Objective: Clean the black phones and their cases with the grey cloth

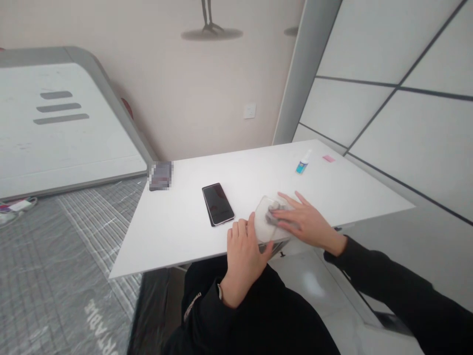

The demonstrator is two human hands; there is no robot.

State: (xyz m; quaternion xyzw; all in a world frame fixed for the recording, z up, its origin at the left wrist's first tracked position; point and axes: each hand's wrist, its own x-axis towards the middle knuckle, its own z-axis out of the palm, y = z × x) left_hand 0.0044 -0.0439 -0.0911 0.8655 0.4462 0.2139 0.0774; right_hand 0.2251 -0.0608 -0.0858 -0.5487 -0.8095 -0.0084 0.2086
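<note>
A clear phone case [263,228] lies near the front edge of the white table, its rounded corner facing away from me. My left hand [244,249] grips the case's near left side, thumb and fingers at its edges. On top of the case, the fingers of my right hand [305,222] press a small grey cloth [272,218]; these fingers are slightly blurred and partly cover the case. To the left of my hands, a dark-screened smartphone [219,203] rests face up on the table, apart from both hands.
Toward the back right of the table [177,236] lie a small spray bottle with blue liquid [302,165] and a pink piece [328,159]. A blurred-out dark item [160,176] occupies the back left corner. Behind stand a wall with a socket [250,111] and a white panel [62,143].
</note>
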